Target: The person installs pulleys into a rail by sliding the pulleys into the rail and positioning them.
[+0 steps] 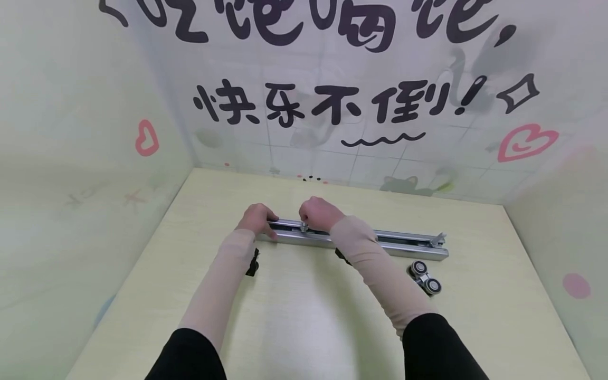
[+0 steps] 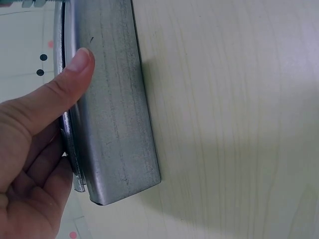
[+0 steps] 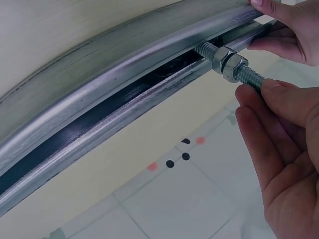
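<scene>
A slotted metal rail (image 1: 311, 239) lies across the table, its slot facing up. My left hand (image 1: 256, 217) grips it near the left end; in the left wrist view the thumb (image 2: 79, 62) presses on the smooth side wall and the curled fingers stay on the slotted side. From the slot rises a threaded bolt (image 3: 251, 75) carrying two hex nuts (image 3: 229, 64). My right hand (image 1: 320, 213) pinches the bolt's free end between thumb and fingertips, just right of my left hand. The bolt's lower end is hidden inside the rail.
Another metal fitting (image 1: 438, 240) sticks up at the rail's right end. In front of that end, a roller trolley (image 1: 425, 278) with its wheels showing lies on the table (image 1: 294, 316). Printed walls close in the table at the back, left and right.
</scene>
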A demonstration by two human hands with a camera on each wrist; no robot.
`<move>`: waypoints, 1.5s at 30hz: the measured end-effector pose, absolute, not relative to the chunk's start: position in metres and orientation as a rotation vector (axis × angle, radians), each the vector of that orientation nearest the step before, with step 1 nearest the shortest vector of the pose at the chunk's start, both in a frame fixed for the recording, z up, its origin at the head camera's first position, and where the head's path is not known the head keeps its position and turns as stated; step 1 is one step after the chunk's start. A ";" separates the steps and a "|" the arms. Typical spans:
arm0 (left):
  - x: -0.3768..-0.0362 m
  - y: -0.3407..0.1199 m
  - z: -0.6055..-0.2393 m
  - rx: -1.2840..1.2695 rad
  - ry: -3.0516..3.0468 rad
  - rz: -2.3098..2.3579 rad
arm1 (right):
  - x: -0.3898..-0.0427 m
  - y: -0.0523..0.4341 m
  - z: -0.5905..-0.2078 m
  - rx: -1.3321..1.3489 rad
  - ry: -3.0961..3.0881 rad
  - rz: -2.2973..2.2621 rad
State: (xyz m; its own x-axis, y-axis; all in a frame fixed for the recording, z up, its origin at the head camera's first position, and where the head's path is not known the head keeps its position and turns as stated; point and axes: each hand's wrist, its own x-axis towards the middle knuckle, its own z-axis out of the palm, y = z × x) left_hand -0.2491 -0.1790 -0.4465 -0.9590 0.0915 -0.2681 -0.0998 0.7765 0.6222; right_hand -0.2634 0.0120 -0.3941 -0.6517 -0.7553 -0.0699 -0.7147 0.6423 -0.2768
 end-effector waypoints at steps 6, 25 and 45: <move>-0.249 -0.180 -0.448 -0.029 2.660 0.974 | -0.263 0.027 -0.398 -1.255 2.691 -0.357; -0.252 -0.182 -0.452 -0.004 2.666 0.965 | -0.264 0.065 -0.403 -1.277 2.692 -0.430; -0.251 -0.180 -0.448 -0.004 2.659 0.975 | -0.262 0.100 -0.400 -1.207 2.681 -0.492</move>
State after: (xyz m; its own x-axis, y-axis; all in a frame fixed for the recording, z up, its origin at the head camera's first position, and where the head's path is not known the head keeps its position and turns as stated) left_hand -0.2513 -0.1801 -0.4484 -0.9523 0.1022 -0.2874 -0.1078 0.7686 0.6306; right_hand -0.2616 0.0998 -0.4003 -0.6612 -0.7501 -0.0113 -0.6973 0.6201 -0.3595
